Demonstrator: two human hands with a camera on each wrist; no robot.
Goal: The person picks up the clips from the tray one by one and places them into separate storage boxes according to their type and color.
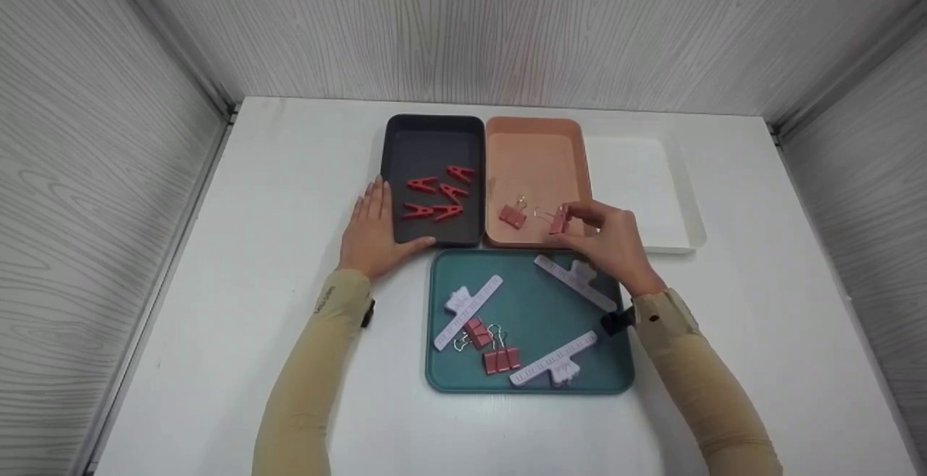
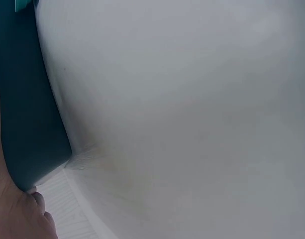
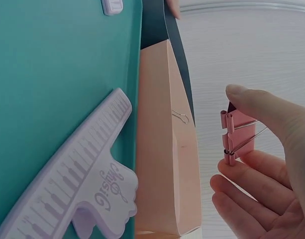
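Right hand (image 1: 608, 238) — close to its wrist camera — pinches a pink binder clip (image 3: 244, 134) between thumb and fingers, over the orange tray's (image 1: 539, 157) near end; another binder clip (image 1: 513, 216) lies there; left hand (image 1: 371, 238), well apart, fingers straight, touches the black tray (image 1: 434, 146) of red pegs (image 1: 446, 189); nearer sits a teal tray (image 1: 536, 302) — lilac clips (image 1: 547, 363) inside.

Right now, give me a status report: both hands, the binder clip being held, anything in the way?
Right hand pinching red binder clip over orange tray. Left hand against black tray. No obstruction seen; another clip lies nearby.
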